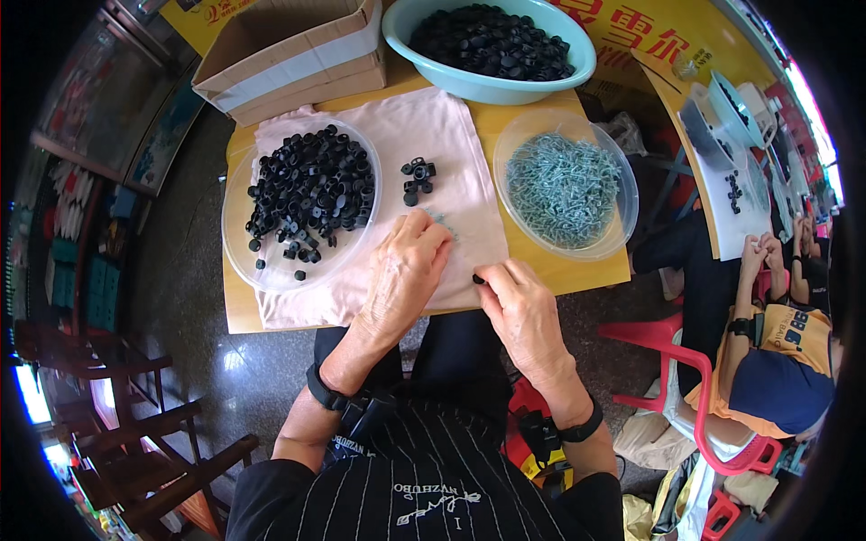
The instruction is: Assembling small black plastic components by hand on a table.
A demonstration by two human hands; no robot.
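Between the thumb and fingertips of my right hand point(528, 316), a small round black plastic cap point(478, 279) is pinched, just above the front of the pink cloth point(474, 153). My left hand point(401, 261) is over the middle of the cloth, its fingers bent and drawn together. By its fingertips lie a few small pale blue-green screws point(442, 219); whether one is between the fingers is hidden. Beyond that hand sits a little group of black caps point(418, 176). A heap of black caps point(316, 185) fills the round clear tray point(236, 248) on the left.
Many blue-green screws point(564, 189) fill a round clear tray point(613, 239) at the table's right. Behind stand a cardboard box point(298, 68) and a light-blue basin point(451, 79) of black parts. A co-worker point(776, 361) sits at another table on the right, near a red chair point(690, 356).
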